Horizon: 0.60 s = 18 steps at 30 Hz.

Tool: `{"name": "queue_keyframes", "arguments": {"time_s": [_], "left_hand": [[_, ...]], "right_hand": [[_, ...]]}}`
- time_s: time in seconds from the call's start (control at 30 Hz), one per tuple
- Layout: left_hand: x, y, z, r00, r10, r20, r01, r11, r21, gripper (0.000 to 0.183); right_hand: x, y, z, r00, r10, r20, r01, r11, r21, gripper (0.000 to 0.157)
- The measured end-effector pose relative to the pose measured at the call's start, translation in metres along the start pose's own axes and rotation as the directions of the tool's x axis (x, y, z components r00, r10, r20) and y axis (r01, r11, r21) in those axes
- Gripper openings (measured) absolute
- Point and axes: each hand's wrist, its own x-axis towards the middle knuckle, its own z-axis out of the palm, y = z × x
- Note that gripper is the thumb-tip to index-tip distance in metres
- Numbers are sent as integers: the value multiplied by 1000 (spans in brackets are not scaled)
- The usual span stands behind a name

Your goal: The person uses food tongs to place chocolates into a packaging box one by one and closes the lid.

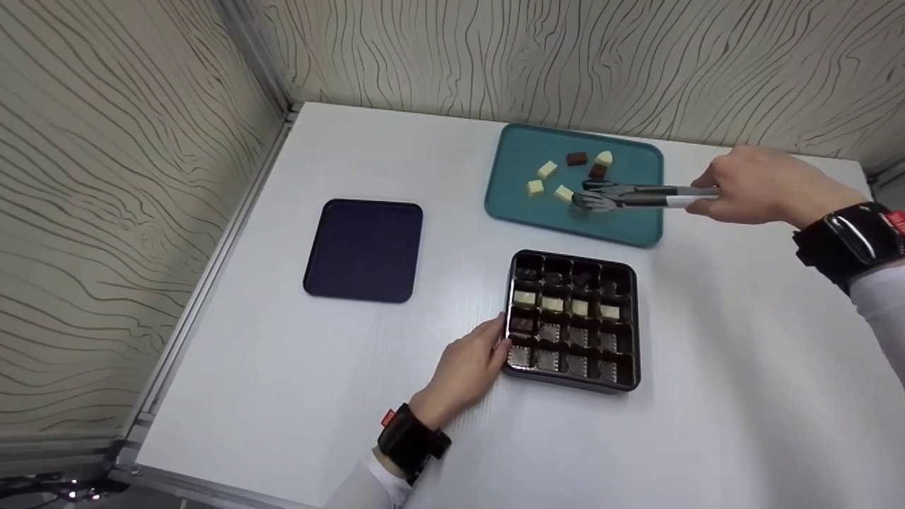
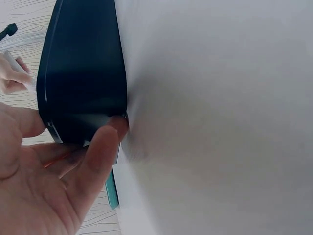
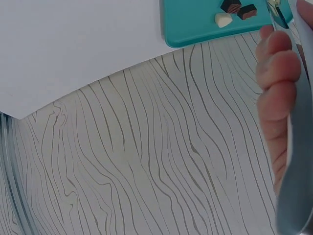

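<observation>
In the head view, my left hand (image 1: 466,367) grips the near left side of a dark square chocolate box (image 1: 573,384) with a divided insert. The left wrist view shows thumb and fingers around its corner. Dark chocolates fill the box's back row, white chocolates (image 1: 552,305) the row before it. One dark chocolate (image 1: 522,324) sits leftmost in the third row; the front row's compartments are bare. My right hand (image 1: 760,185) holds metal tongs (image 1: 640,201), their tips spread over the teal tray (image 1: 622,230), close beside a white chocolate (image 1: 563,194). Whether they touch it is unclear.
Other loose chocolates lie on the tray, white (image 1: 546,170) and brown (image 1: 576,159). A dark blue square lid (image 1: 364,251) lies on the white table (image 1: 247,353) at the left. Wood-patterned panels (image 1: 424,56) stand along the table's back and left sides.
</observation>
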Motion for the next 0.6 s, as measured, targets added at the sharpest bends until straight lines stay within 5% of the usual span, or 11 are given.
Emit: {"name": "queue_keyframes", "arguments": {"time_s": [0.2, 0.37, 0.6], "left_hand": [[0, 0, 0, 1000, 1, -3, -1, 1000, -18, 51], [-2, 1, -3, 1000, -6, 2, 6, 999, -37, 51], [-2, 2, -2, 1000, -1, 0, 1, 1000, -28, 51]], "right_hand": [[-51, -21, -4, 997, -54, -56, 53, 998, -23, 34], [-87, -51, 4, 977, -193, -90, 188, 980, -58, 12], [-109, -85, 19, 957, -284, -60, 279, 957, -79, 16]]}}
